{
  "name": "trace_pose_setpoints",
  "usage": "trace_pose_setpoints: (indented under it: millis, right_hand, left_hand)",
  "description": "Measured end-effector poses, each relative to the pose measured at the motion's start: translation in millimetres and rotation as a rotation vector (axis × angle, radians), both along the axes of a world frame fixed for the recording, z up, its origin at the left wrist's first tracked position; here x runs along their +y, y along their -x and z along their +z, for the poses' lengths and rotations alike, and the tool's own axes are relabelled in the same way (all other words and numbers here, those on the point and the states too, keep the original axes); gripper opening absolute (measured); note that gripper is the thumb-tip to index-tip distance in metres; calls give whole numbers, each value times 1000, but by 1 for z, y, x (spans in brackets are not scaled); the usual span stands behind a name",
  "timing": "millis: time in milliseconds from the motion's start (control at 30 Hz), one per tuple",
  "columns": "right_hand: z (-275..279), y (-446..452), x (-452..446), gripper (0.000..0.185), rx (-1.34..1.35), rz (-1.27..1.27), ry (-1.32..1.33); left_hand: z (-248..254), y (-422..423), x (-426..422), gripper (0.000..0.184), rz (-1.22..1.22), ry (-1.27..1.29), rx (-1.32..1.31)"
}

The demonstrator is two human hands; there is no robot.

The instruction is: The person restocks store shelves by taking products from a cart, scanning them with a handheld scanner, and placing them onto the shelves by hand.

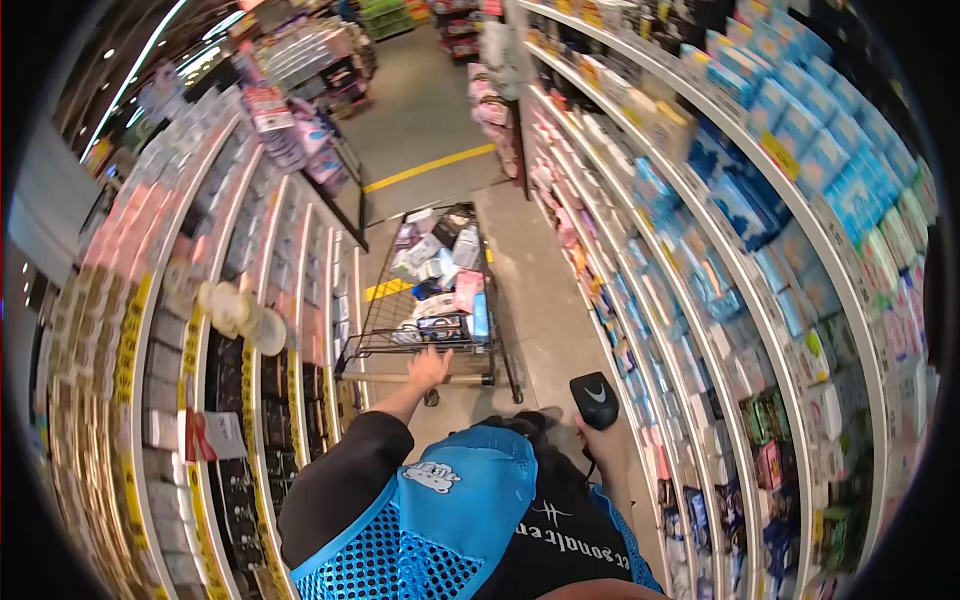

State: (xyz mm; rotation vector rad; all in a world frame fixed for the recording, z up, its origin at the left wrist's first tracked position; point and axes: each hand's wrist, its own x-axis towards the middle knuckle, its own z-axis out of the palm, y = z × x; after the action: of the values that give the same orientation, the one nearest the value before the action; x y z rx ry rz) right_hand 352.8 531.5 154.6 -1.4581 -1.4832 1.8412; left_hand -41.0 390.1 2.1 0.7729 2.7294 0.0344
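Note:
My left hand (pixel 430 369) is on the handle bar (pixel 385 378) of a black wire shopping cart (pixel 372 325), its fingers bent over the bar. Many boxed and bagged packages (pixel 440 262) lie heaped in the cart, among them a pink one (pixel 467 290) and a light-blue one (pixel 481 317). Out to the right, my right hand (pixel 597 440) grips a black handheld barcode scanner (pixel 595 400) by its lower part. The scanner's head points forward, beside the right-hand shelves. My right fingers are partly hidden.
Stocked shelves (pixel 205 190) line the left side, with a round white fixture (pixel 245 318) jutting out. More shelves (pixel 690 180) run along the right, holding blue packs (pixel 800 110). Concrete floor (pixel 530 245) lies between them. A yellow floor line (pixel 430 168) crosses ahead, with further displays (pixel 315 60) beyond.

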Motion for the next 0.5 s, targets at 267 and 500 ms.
trace_pose_setpoints:
  millis: [267,500]
  right_hand:
    - [-41,48,-30,18,130,309,-38]
    - [-93,92,-40,18,-61,360,-338]
  left_hand:
    - [-31,-16,-54,62,-176,-138,-178]
    - [-35,-40,-58,33,-137,-456,-178]
